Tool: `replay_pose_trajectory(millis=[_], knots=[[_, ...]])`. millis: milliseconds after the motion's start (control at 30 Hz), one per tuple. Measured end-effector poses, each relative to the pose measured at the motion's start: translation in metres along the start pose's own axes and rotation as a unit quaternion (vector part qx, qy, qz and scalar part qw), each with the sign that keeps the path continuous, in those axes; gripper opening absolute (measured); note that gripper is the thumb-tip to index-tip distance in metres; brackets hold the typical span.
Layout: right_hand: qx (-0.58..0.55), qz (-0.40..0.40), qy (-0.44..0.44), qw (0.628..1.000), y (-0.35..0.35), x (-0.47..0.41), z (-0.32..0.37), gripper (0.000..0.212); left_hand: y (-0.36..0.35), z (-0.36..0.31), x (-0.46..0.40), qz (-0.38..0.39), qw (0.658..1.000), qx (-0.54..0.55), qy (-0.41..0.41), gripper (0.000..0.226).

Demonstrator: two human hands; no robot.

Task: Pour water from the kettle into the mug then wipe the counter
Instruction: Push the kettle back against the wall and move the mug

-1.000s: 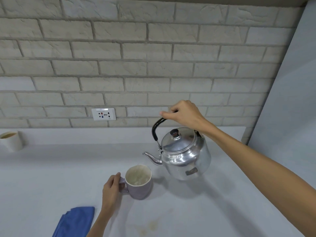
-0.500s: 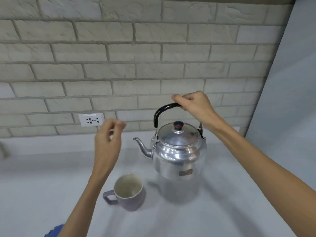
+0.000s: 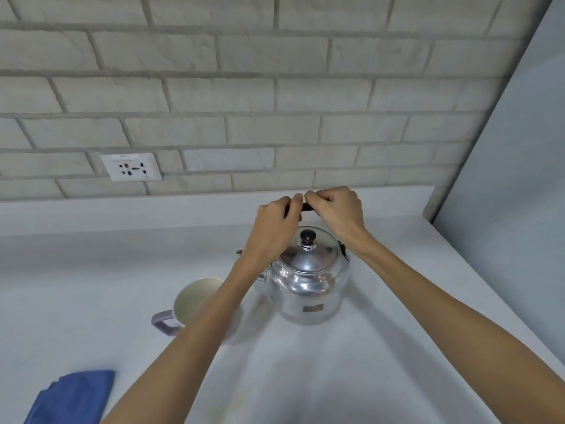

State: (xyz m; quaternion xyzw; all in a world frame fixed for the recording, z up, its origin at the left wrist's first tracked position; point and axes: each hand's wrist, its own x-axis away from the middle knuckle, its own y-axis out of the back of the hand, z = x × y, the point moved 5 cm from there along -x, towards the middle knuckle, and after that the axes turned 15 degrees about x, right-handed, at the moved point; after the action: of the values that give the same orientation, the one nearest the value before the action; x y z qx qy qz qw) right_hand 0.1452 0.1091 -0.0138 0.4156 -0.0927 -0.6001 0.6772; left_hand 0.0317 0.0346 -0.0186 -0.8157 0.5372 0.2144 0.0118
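Gripping the kettle at frame centre, we close our left hand and right hand on its black handle. The mug sits lower left, partly behind our forearm; the blue cloth lies bottom left. We should keep the kettle upright and set it down gently.

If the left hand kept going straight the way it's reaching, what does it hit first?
Probably the right hand: the left hand grips the kettle's black handle, knuckles nearly touching the right's. Beyond that, likely the brick wall; depth is unclear.
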Motion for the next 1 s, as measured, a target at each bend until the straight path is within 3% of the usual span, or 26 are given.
replay_pose_trajectory(millis=[267, 533, 700, 1000], knots=[[0.011, -0.002, -0.027, 1.000, -0.040, -0.024, -0.029, 0.055, -0.012, 0.053, -0.035, 0.009, 0.999, -0.023, 0.026, 0.048], [-0.008, -0.009, -0.019, 1.000, -0.064, -0.058, -0.046, 0.044, -0.019, 0.081, -0.074, 0.004, 0.996, -0.085, 0.006, 0.036], [-0.009, -0.030, -0.005, 1.000, -0.077, -0.080, -0.048, 0.042, -0.014, 0.093, -0.095, -0.039, 0.998, -0.049, 0.009, 0.043], [0.001, -0.062, -0.008, 0.998, -0.089, -0.103, -0.052, 0.043, -0.015, 0.096, -0.113, -0.052, 0.997, -0.053, -0.008, 0.045]])
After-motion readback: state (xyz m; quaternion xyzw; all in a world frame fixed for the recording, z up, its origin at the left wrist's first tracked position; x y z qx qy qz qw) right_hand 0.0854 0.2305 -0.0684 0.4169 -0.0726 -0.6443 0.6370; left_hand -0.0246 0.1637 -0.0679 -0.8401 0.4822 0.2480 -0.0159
